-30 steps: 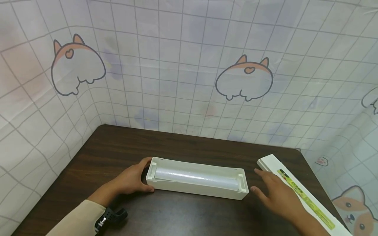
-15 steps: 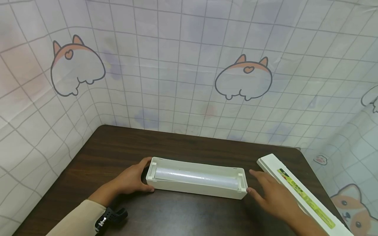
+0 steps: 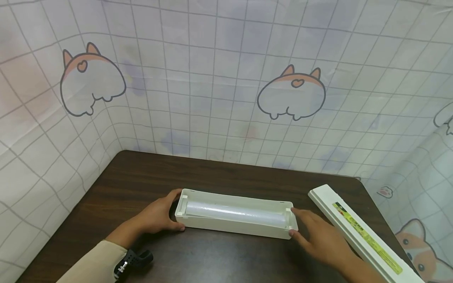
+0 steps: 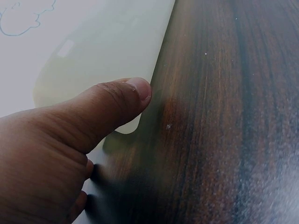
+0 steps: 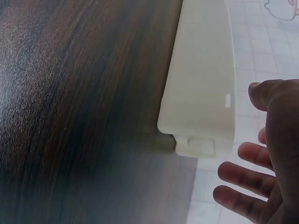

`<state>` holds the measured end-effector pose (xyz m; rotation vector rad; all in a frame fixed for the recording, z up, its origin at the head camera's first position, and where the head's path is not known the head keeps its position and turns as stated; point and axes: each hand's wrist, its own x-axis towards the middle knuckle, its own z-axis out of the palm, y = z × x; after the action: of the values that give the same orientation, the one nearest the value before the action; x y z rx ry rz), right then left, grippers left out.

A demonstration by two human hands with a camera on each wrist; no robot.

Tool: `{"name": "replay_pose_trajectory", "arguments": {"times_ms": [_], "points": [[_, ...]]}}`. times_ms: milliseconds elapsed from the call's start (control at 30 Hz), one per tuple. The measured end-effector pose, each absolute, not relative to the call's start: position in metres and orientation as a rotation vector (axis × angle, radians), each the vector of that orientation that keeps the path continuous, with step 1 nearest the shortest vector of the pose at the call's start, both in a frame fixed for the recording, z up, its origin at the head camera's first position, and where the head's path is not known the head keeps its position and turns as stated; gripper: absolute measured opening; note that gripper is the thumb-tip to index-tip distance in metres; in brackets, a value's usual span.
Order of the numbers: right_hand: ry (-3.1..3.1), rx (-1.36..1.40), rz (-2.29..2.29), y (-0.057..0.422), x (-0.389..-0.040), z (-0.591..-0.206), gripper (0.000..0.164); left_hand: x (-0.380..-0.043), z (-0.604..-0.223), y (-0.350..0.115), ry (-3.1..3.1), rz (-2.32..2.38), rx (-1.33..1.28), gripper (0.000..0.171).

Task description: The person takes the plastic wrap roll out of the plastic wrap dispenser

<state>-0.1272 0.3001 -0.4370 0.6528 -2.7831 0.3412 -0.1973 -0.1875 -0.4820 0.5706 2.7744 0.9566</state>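
Observation:
A long white plastic-wrap dispenser box (image 3: 237,228) lies uncovered on the dark wooden table, with a roll of clear plastic wrap (image 3: 235,212) inside. My left hand (image 3: 160,214) grips the box's left end, the thumb (image 4: 124,95) on its front side and the fingers around the back. At the right end is my right hand (image 3: 320,237), its fingertips overlapping the corner in the head view. In the right wrist view, those fingers (image 5: 245,177) are spread and stand apart from the box. A white lid (image 3: 364,232) with a yellow-green label lies slanted just right of that hand.
The dark wooden table (image 3: 226,169) ends at the back against a white grid-patterned cloth (image 3: 226,86) with cartoon dogs. More cloth hangs at the left and right sides. A black watch (image 3: 129,262) is on my left wrist.
My right hand has moved left, from beside the lid to the right end of the box. The left hand, box and lid have stayed in place.

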Motion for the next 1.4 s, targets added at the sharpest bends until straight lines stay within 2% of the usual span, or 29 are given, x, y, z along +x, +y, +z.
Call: {"name": "replay_pose_trajectory", "arguments": {"times_ms": [1100, 1400], "points": [[-2.907, 0.596, 0.099, 0.272, -0.137, -0.442, 0.066, -0.198, -0.485, -0.188, 2.785, 0.962, 0.585, 0.116], [-2.985, 0.559, 0.183, 0.266, -0.143, -0.446, 0.073, -0.198, -0.486, -0.189, 2.786, 0.968, 0.589, 0.115]]}}
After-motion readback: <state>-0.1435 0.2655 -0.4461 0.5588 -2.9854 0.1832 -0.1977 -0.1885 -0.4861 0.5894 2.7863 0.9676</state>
